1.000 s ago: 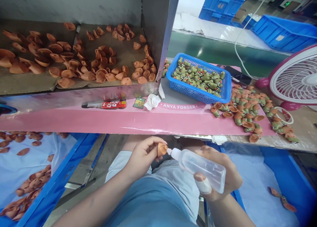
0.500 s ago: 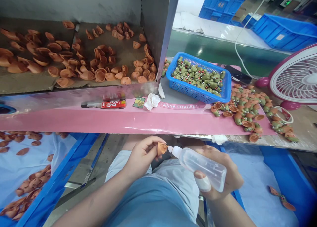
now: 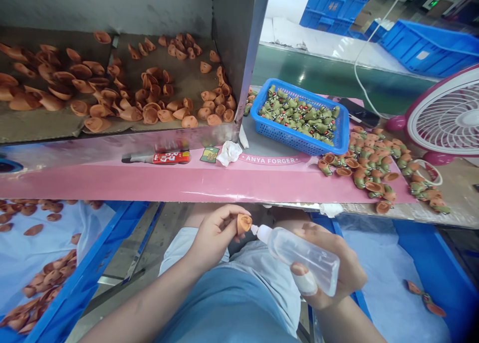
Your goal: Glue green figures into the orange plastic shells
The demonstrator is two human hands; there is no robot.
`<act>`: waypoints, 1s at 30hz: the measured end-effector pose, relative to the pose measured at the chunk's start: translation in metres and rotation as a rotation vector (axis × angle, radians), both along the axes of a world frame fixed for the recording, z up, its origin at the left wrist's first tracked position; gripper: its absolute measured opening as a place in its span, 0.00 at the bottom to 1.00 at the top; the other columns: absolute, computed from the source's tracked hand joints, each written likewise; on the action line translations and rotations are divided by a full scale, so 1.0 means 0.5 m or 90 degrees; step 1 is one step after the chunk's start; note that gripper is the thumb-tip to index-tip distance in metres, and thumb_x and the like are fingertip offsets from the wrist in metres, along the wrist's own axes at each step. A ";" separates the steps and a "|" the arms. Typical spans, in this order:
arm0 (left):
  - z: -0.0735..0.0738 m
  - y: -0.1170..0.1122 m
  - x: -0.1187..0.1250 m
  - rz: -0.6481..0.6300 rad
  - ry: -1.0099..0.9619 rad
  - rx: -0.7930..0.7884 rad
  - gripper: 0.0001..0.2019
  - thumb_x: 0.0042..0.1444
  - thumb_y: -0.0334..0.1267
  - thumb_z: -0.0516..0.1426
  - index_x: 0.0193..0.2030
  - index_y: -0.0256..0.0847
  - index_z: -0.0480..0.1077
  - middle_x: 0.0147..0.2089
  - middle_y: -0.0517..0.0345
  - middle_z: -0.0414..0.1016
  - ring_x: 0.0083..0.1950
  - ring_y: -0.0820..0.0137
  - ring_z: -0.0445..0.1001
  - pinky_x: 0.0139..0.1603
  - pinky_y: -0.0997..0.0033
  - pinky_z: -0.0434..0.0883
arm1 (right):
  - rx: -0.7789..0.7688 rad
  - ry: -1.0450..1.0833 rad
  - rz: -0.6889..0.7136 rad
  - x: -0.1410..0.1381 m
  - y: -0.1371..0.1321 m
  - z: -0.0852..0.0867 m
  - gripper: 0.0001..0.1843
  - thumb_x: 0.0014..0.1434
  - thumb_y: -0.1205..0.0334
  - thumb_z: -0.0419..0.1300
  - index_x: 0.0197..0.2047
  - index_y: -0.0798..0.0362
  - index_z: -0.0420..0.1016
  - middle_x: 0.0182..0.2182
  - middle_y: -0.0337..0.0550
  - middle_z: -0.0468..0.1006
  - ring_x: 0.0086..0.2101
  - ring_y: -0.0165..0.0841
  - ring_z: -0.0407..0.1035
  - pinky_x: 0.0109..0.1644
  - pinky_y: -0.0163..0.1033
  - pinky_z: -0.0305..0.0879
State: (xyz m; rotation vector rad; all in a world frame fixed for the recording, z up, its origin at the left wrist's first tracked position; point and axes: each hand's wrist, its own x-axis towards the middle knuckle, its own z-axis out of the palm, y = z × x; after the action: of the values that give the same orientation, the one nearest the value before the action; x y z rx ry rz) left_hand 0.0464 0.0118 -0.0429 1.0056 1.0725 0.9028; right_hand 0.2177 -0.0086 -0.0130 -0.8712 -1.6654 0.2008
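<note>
My left hand pinches a small orange cup-shaped piece over my lap, below the table edge. My right hand is wrapped round a clear plastic squeeze bottle, thumb pressed on its side. The bottle's white nozzle tip touches the orange piece. On the pink board above lies a blue basket of green figure parts, and joined green-and-orange pieces are spread to its right.
A metal box at upper left holds many loose orange pieces. Blue bins lined with white sheet flank my legs, the left one with more orange pieces. A pink fan, a red-labelled tube and crumpled tissue rest on the table.
Both hands stay in place; the bottle and orange piece shifted only slightly, the nozzle still at the piece.
</note>
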 end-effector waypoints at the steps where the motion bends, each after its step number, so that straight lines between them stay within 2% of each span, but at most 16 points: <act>1: 0.001 0.000 0.000 0.001 -0.001 -0.004 0.05 0.51 0.31 0.53 0.34 0.37 0.69 0.26 0.60 0.70 0.23 0.78 0.65 0.22 0.79 0.65 | -0.004 -0.007 0.001 -0.001 0.000 -0.002 0.18 0.44 0.66 0.59 0.40 0.62 0.68 0.24 0.43 0.69 0.21 0.32 0.63 0.20 0.38 0.61; 7: 0.002 -0.002 0.000 0.010 -0.010 -0.010 0.05 0.50 0.31 0.53 0.34 0.37 0.69 0.25 0.61 0.69 0.22 0.78 0.65 0.22 0.78 0.65 | -0.033 0.005 0.022 -0.001 -0.001 -0.007 0.18 0.45 0.65 0.58 0.41 0.61 0.67 0.23 0.44 0.69 0.19 0.30 0.62 0.18 0.37 0.59; 12: 0.001 -0.001 -0.002 0.012 -0.012 -0.010 0.05 0.50 0.31 0.54 0.34 0.38 0.69 0.25 0.62 0.70 0.22 0.77 0.65 0.22 0.78 0.65 | -0.033 -0.025 -0.008 -0.002 -0.005 0.000 0.16 0.45 0.65 0.58 0.39 0.60 0.68 0.23 0.42 0.69 0.19 0.30 0.62 0.18 0.36 0.58; 17: 0.003 0.001 -0.002 0.020 -0.013 -0.012 0.05 0.49 0.29 0.53 0.33 0.38 0.69 0.24 0.62 0.70 0.22 0.78 0.66 0.22 0.79 0.65 | -0.035 -0.025 -0.002 -0.001 -0.006 0.000 0.16 0.44 0.65 0.58 0.39 0.61 0.68 0.22 0.42 0.68 0.19 0.29 0.61 0.17 0.36 0.57; 26: -0.001 0.003 -0.003 0.023 -0.018 -0.009 0.05 0.50 0.30 0.53 0.34 0.37 0.69 0.25 0.60 0.71 0.24 0.76 0.67 0.22 0.78 0.66 | -0.051 -0.033 -0.014 0.002 -0.006 0.003 0.14 0.45 0.65 0.58 0.37 0.61 0.68 0.22 0.42 0.69 0.22 0.32 0.65 0.21 0.37 0.60; 30: 0.001 0.005 0.000 0.022 -0.020 -0.022 0.05 0.49 0.30 0.54 0.34 0.37 0.69 0.25 0.60 0.71 0.22 0.77 0.66 0.22 0.78 0.65 | -0.091 -0.002 -0.006 0.004 -0.011 -0.006 0.16 0.45 0.63 0.59 0.39 0.59 0.69 0.24 0.42 0.70 0.21 0.31 0.64 0.22 0.37 0.62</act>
State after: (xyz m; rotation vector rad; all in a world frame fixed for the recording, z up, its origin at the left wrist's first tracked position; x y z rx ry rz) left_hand 0.0462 0.0144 -0.0423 0.9443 1.0783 0.9216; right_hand 0.2197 -0.0141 -0.0159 -0.9866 -1.6641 0.3149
